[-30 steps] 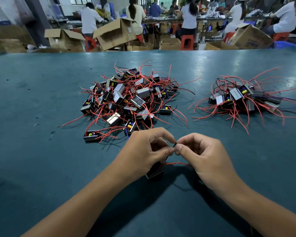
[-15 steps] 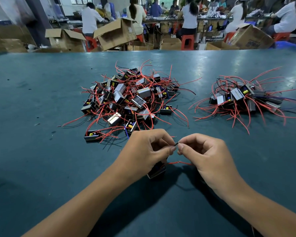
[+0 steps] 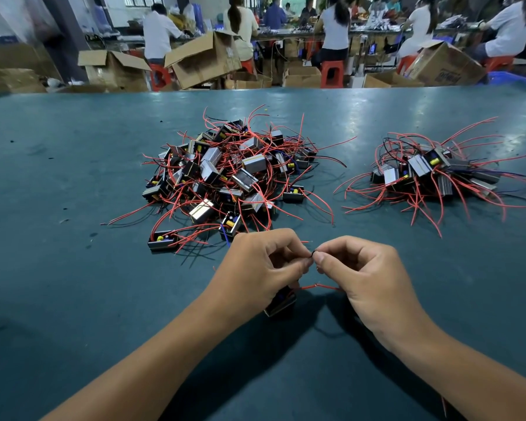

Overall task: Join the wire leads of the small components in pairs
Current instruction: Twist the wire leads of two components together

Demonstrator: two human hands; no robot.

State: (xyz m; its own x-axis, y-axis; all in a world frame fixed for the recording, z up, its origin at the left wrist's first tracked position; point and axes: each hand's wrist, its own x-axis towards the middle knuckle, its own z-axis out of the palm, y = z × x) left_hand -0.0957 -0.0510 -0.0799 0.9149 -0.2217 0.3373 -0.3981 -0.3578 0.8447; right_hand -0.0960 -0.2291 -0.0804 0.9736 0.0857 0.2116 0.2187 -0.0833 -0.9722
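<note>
Head view: left hand and right hand meeting fingertip to fingertip low over the green surface, both with fingers curled, pinching between thumb and forefinger a thin dark wire lead at the meeting point. Small black component tucked under the left hand, partly hidden, touching the surface; red lead running from it towards the right hand. Just beyond the hands, a large pile of components tangled in red leads. To the right of that large pile and apart from it, a smaller pile. Beyond the large pile, past the surface's far edge, open cardboard boxes and seated people, backs turned.
</note>
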